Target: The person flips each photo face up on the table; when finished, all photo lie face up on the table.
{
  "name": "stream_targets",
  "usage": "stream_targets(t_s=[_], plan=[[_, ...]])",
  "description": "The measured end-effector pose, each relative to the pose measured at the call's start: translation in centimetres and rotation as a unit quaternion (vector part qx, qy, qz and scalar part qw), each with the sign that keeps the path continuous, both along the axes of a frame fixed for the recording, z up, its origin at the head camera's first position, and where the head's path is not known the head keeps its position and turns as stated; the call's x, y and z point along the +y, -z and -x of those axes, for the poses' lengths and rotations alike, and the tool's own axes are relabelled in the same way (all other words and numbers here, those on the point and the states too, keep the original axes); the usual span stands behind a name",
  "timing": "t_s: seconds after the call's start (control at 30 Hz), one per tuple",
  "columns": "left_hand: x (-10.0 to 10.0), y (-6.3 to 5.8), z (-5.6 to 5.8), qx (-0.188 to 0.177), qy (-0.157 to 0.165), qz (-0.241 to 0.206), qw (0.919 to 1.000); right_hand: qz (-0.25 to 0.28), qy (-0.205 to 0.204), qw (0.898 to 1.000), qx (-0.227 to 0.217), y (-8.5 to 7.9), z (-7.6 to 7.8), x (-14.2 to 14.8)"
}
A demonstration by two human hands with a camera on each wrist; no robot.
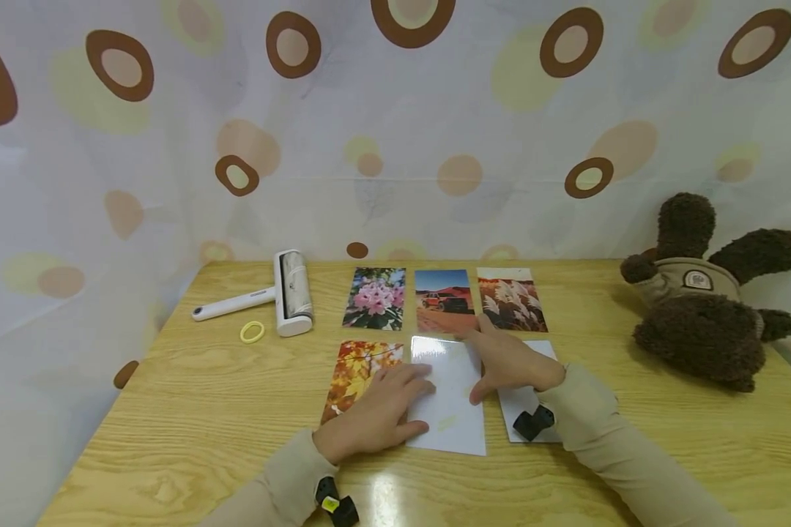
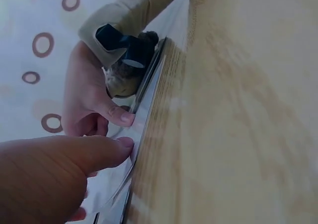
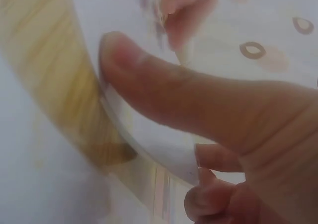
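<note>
A white card [image 1: 447, 424] with a faint yellowish mark lies in the front row, between both hands. My left hand [image 1: 385, 410] rests its extended fingers on the card's left side, thumb near its lower left edge. My right hand [image 1: 510, 359] holds the card's right edge, thumb on the near part and fingertips towards the upper corner. In the right wrist view the card [image 3: 144, 129] looks bowed beside the thumb. Partly under my right hand and wrist is another white card [image 1: 517, 417]. An autumn-leaf photo [image 1: 352, 369] is partly covered by my left hand.
Behind lie a pink-flower photo [image 1: 376, 298], a red-vehicle photo [image 1: 444, 300] and a reed-grass photo [image 1: 513, 296]. A white lint roller [image 1: 293, 293] and a yellow ring [image 1: 252, 332] are at left. A brown plush toy [image 1: 699, 329] lies at right on the wooden table [image 1: 237, 410].
</note>
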State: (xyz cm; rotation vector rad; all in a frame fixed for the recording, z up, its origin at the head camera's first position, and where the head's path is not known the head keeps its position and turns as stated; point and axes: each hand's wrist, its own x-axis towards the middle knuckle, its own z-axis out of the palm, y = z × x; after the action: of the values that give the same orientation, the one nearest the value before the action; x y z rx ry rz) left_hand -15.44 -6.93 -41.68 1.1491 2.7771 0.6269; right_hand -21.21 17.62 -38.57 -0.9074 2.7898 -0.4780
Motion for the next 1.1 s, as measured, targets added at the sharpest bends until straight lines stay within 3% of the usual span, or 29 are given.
stream_targets(t_s=[0.1, 0.23, 0.33, 0.47, 0.53, 0.7, 0.9, 1.0, 1.1], plan=[[-0.1, 0.1, 0.1, -0.022, -0.051, -0.048, 0.9973, 0.001, 0.012, 1.000, -0.005, -0.2, 0.1, -0.2], [-0.3, 0.3, 0.5, -0.075, -0.120, -0.135, 0.9806, 0.013, 0.029, 0.999, 0.002, -0.6, 0.2, -0.3], [-0.5, 0.5, 0.8, -0.099, -0.127, -0.200, 0.9664, 0.023, 0.030, 0.999, 0.018, -0.8, 0.2, -0.2], [-0.4, 0.7, 1.0, -0.090, -0.082, -0.266, 0.9563, 0.023, 0.040, 0.999, 0.015, -1.0, -0.1, 0.2], [-0.3, 0.7, 1.0, -0.104, -0.061, -0.296, 0.9474, 0.022, 0.042, 0.999, 0.009, -1.0, -0.2, 0.3], [-0.3, 0.6, 1.2, -0.199, -0.014, -0.352, 0.9145, 0.042, 0.015, 0.999, -0.005, -0.6, -0.2, 0.3], [-0.3, 0.5, 1.3, -0.293, 0.026, -0.373, 0.8802, 0.103, -0.071, 0.992, 0.005, -0.4, -0.2, -0.3], [-0.3, 0.6, 1.4, -0.303, 0.043, -0.374, 0.8752, 0.121, -0.097, 0.988, 0.020, -0.3, -0.2, -0.5], [-0.2, 0.6, 1.4, -0.299, 0.066, -0.375, 0.8753, 0.141, -0.114, 0.983, 0.030, -0.3, -0.3, -0.7]])
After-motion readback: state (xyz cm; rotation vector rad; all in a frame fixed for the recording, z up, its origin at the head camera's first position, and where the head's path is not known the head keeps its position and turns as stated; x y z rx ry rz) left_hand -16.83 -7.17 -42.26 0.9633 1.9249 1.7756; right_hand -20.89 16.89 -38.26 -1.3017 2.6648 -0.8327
